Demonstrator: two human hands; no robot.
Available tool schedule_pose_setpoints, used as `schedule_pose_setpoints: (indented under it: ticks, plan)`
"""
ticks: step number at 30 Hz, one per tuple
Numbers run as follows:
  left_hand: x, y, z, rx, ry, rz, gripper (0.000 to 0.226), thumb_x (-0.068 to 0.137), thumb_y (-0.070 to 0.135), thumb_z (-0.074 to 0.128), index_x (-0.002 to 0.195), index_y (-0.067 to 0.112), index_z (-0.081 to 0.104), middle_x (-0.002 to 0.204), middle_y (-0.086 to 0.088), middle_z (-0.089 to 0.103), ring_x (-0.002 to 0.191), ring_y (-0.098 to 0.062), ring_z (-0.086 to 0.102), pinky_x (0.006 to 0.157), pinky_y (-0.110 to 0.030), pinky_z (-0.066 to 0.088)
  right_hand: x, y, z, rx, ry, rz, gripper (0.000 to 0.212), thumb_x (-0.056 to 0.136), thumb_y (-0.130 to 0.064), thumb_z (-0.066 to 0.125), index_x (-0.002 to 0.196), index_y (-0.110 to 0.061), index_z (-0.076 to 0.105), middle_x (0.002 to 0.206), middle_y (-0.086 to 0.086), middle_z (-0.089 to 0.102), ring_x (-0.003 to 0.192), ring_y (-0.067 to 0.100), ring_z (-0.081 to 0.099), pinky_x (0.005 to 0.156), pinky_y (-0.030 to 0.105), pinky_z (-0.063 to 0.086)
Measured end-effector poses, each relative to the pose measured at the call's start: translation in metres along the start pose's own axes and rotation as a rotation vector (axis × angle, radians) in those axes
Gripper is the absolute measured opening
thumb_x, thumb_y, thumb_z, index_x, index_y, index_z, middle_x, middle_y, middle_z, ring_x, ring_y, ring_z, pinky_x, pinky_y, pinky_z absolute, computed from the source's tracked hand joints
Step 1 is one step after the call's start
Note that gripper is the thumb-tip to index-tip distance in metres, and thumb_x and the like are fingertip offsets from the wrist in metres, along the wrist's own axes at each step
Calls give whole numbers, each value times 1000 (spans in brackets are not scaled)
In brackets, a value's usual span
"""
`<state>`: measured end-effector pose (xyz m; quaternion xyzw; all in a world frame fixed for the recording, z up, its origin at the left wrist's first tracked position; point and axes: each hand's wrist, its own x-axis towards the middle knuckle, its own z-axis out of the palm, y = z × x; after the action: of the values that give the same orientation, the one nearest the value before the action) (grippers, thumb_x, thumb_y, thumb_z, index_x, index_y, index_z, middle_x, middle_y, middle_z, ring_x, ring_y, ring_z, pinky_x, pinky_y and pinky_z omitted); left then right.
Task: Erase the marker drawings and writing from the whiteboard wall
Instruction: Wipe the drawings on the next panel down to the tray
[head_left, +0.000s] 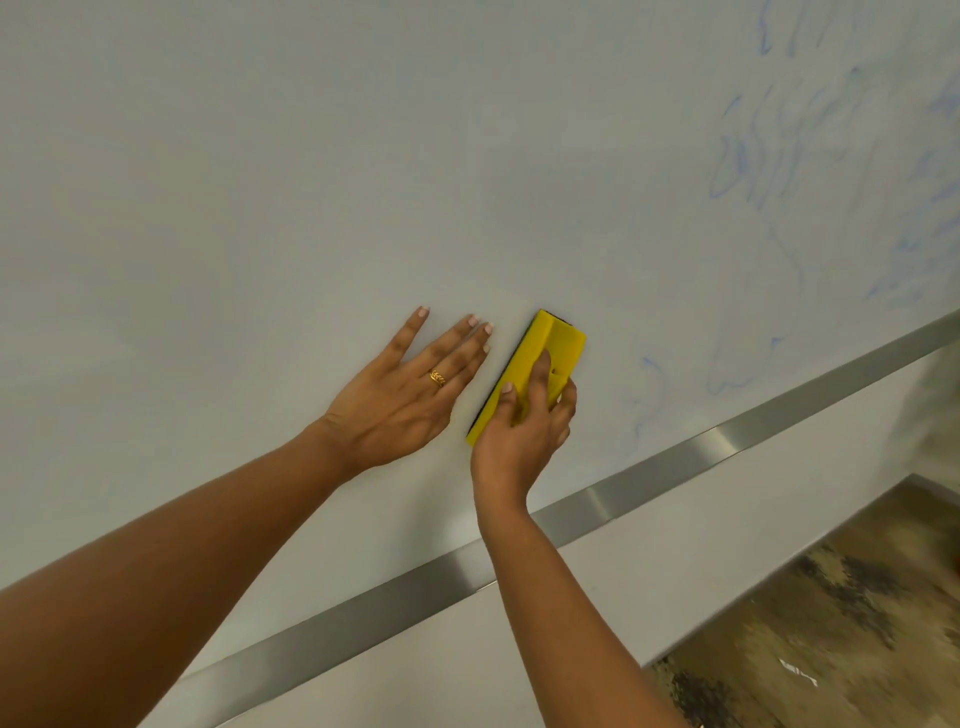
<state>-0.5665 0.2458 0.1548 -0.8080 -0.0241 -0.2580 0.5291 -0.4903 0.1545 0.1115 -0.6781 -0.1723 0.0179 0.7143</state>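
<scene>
The whiteboard wall (311, 182) fills most of the view. Faint, smeared blue marker marks (779, 156) spread over its right part, down to near the lower edge. My right hand (524, 426) grips a yellow eraser (550, 348) with a dark pad and holds it against the board near the bottom edge. My left hand (405, 395) lies flat on the board just left of the eraser, fingers straight and spread, with a gold ring on one finger.
A brushed metal strip (649, 478) runs diagonally along the board's lower edge, with a pale wall panel (623, 582) beneath it. Patterned brown carpet (831, 623) shows at the lower right.
</scene>
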Motion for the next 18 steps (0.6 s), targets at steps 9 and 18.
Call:
schedule_pose_setpoints:
  ticks: [9,18]
  plan:
    - [32,19,9,-53,-22,151,55,90,23,27,139,3,43,151,-12,32,140,-26,29,115,-50,5,44,66,-20,65,111,378,50,98,-19,43,146,-25,27,148,15,25,132,36,31,108,43,29]
    - [33,26,20,17,-79,168,57,98,29,18,148,0,18,155,-16,17,143,-30,17,116,-50,6,65,117,-34,160,159,585,51,98,-19,43,145,-29,27,135,13,44,120,36,45,100,47,39]
